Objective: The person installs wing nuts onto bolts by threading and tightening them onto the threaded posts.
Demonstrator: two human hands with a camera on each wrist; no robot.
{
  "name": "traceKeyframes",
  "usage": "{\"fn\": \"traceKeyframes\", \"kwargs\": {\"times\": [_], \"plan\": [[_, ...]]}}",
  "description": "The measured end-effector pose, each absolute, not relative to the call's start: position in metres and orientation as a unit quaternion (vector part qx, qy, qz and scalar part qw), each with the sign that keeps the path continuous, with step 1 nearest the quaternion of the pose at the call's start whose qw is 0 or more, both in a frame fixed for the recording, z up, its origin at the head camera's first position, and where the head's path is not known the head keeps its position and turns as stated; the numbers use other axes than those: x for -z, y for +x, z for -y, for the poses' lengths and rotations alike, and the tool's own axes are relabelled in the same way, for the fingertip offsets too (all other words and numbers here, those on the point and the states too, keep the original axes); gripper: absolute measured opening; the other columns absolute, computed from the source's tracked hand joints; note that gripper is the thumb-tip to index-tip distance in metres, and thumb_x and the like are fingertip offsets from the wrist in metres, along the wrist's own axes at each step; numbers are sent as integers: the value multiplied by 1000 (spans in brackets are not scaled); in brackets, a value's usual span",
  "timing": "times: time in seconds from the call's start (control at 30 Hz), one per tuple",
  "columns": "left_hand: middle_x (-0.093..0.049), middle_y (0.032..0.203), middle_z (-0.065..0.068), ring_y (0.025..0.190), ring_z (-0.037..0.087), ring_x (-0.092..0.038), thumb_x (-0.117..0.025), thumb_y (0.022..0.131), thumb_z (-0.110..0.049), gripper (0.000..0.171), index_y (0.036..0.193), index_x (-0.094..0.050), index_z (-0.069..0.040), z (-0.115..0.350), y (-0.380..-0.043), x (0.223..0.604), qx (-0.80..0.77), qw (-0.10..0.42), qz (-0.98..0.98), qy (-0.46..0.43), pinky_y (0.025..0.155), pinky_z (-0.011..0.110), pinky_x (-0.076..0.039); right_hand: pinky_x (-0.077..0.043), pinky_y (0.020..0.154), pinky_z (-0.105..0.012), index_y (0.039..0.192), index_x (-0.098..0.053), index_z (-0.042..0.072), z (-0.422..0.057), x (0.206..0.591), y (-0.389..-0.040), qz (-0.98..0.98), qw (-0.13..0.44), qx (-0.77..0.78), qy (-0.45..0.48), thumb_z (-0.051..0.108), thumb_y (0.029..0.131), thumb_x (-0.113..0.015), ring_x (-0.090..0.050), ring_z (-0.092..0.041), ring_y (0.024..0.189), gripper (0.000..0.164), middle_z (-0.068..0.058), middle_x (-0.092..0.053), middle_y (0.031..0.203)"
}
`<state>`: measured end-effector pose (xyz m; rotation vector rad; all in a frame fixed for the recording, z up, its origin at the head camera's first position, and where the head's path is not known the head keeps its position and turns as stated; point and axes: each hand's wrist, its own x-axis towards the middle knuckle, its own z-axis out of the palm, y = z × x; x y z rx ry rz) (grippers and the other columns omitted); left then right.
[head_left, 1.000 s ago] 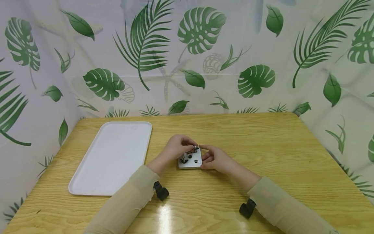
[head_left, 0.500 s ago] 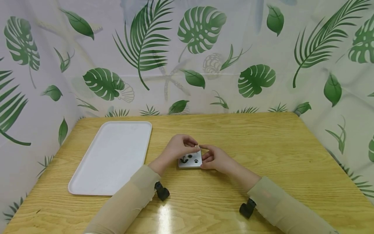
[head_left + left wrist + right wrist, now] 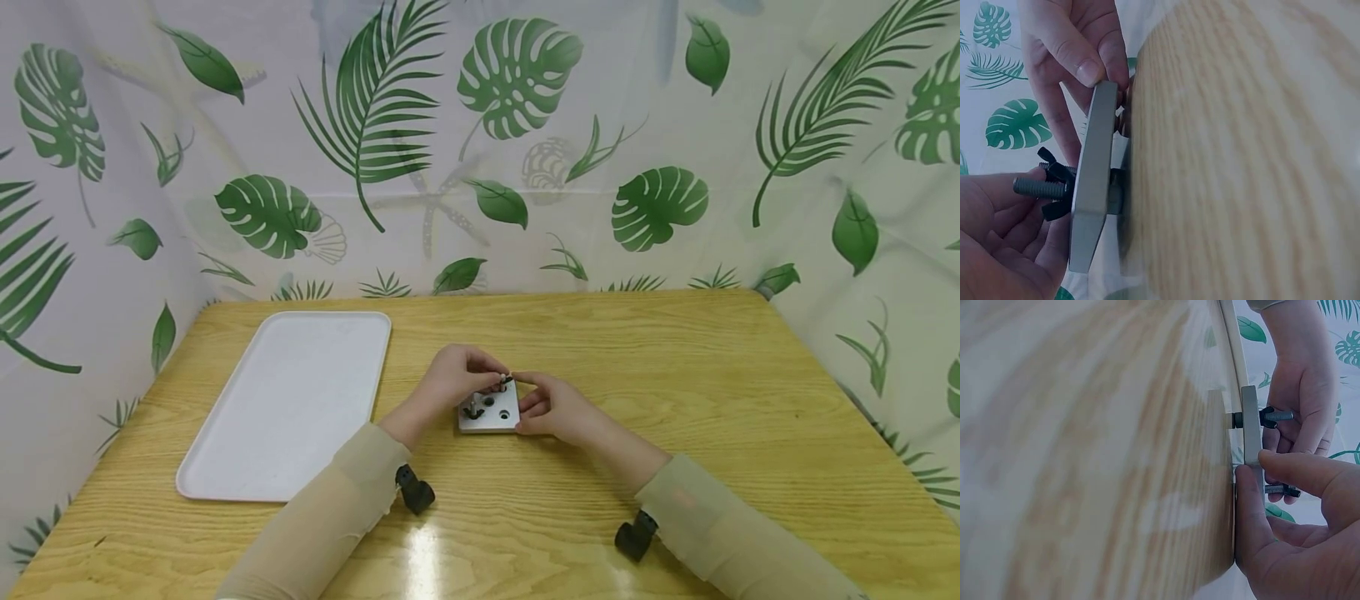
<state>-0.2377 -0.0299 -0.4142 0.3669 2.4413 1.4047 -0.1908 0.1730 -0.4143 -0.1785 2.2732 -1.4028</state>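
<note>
A flat metal plate (image 3: 489, 421) with holes sits raised off the table on bolt heads. A bolt (image 3: 1038, 187) stands through its near left part, with a black wing nut (image 3: 1057, 206) down against the plate. At the far right corner, a second wing nut (image 3: 1292, 492) is near the tip of another bolt (image 3: 1274, 489). My left hand (image 3: 456, 375) has its thumb and fingertips around this second wing nut, partly hiding it. My right hand (image 3: 551, 408) grips the plate's right edge, thumb on one face and a finger beneath in the right wrist view.
A white tray (image 3: 288, 408) lies on the wooden table (image 3: 675, 375) to the left of the plate. Behind the table hangs a leaf-patterned cloth (image 3: 420, 125). Black wrist cameras sit at both sleeves.
Half a second ago my left thumb lay forward over the far bolt, covering it. Now the thumb is drawn back left and the bolt shows again. My right hand and the plate stay put.
</note>
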Motion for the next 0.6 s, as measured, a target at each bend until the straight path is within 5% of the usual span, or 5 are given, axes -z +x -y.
{"fn": "traceKeyframes", "kwargs": {"times": [0.37,0.6], "plan": [[-78,108,6,93,16,-67,-75,101,-31,20,106,-80,-12,22,-236,414,-448,141,-871,143,79,26,-54,-60,87,-29,162,-34,-6,-175,414,-189,-829,225,507,-70,-1,93,-77,-73,-21,105,81,-25,-67,122],[-76,106,8,92,17,-66,-74,100,-21,15,110,-79,-10,19,-236,415,-440,139,-876,141,77,26,-54,-60,85,-28,162,-33,-5,-175,415,-190,-827,227,510,-70,-2,93,-76,-72,-18,102,81,-25,-67,122]]}}
